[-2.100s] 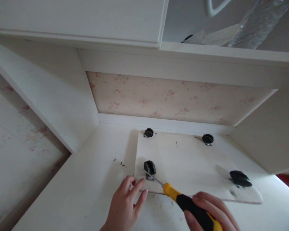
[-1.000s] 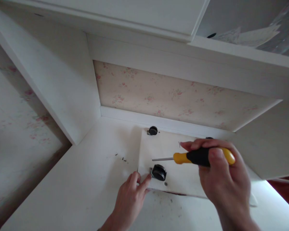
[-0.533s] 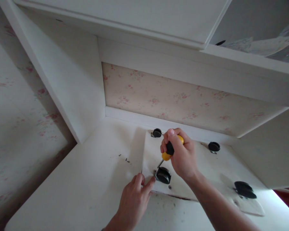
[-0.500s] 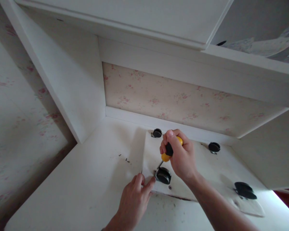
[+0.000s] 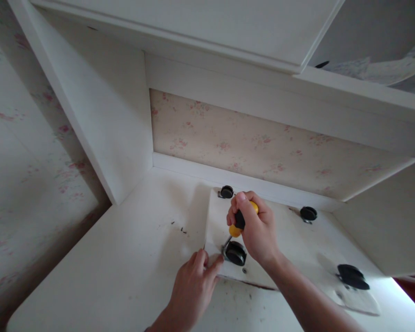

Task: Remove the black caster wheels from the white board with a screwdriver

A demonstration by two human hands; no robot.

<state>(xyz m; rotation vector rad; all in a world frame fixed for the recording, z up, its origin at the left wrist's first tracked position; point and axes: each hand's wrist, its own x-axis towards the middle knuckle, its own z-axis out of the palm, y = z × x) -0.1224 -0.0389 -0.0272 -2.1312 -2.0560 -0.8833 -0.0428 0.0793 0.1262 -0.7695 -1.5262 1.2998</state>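
My right hand (image 5: 257,226) is closed around a screwdriver (image 5: 235,230) with a yellow and black handle. The metal shaft slants down to the left, its tip at the mounting plate of a black caster wheel (image 5: 235,253). That caster is on the near left corner of a white board (image 5: 263,269). My left hand (image 5: 195,283) grips this corner, with one finger stretched along the board close to the caster plate and the others curled at its left edge. Whether a screw sits under the tip is too small to tell.
More casters stand on the board: back left (image 5: 226,192), back right (image 5: 308,213) and near right (image 5: 353,276). Several small dark screws (image 5: 183,230) lie on the white desktop (image 5: 124,263) left of it. A white side panel (image 5: 103,115) and an overhead cabinet (image 5: 193,27) enclose the space.
My right hand has moved slightly down and left, bringing the screwdriver tip lower, to the caster's mounting plate. The left hand keeps its place. The view has shifted a little.
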